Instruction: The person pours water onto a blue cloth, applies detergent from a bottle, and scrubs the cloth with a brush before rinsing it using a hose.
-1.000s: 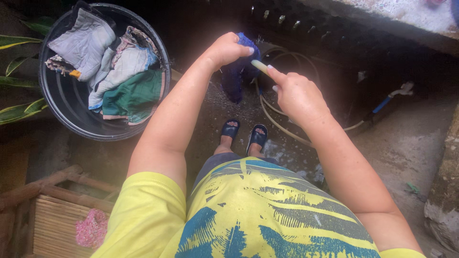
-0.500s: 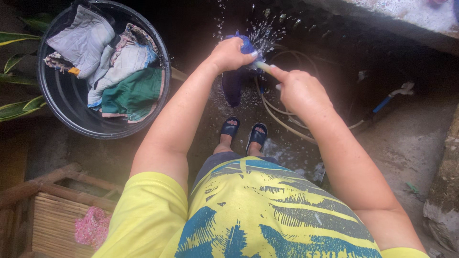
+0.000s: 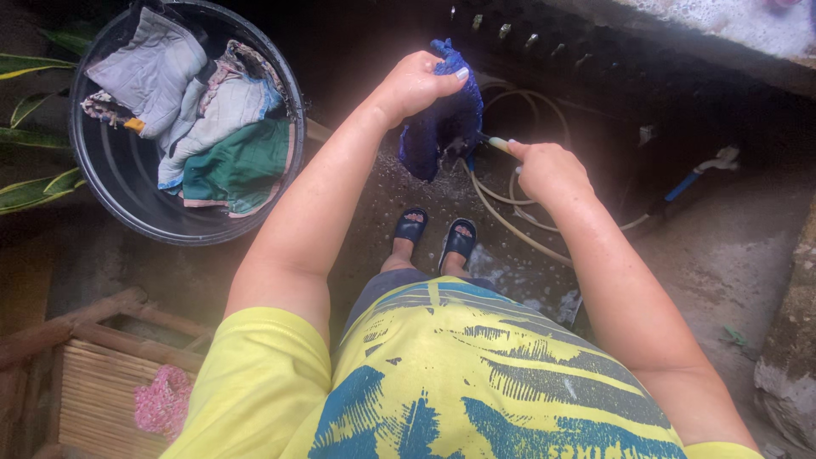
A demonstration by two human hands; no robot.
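My left hand [image 3: 415,85] grips the top of a wet dark blue cloth [image 3: 446,119] that hangs down above the wet ground. My right hand [image 3: 548,170] holds the end of a pale hose [image 3: 501,147], its nozzle pointing at the lower part of the cloth. The rest of the hose [image 3: 510,223] coils on the ground behind my two feet in dark sandals [image 3: 433,236].
A black round tub [image 3: 119,183] at upper left holds several wet clothes, grey, patterned and green. A bamboo crate [image 3: 93,382] with a pink scrubber sits at lower left. A concrete ledge [image 3: 705,34] runs along the top right, and green leaves [image 3: 30,127] lie at the left edge.
My left hand lifted the blue cloth higher and let it spread. My right hand lowered and drew the hose end back, and the spray that splashed off the cloth has stopped.
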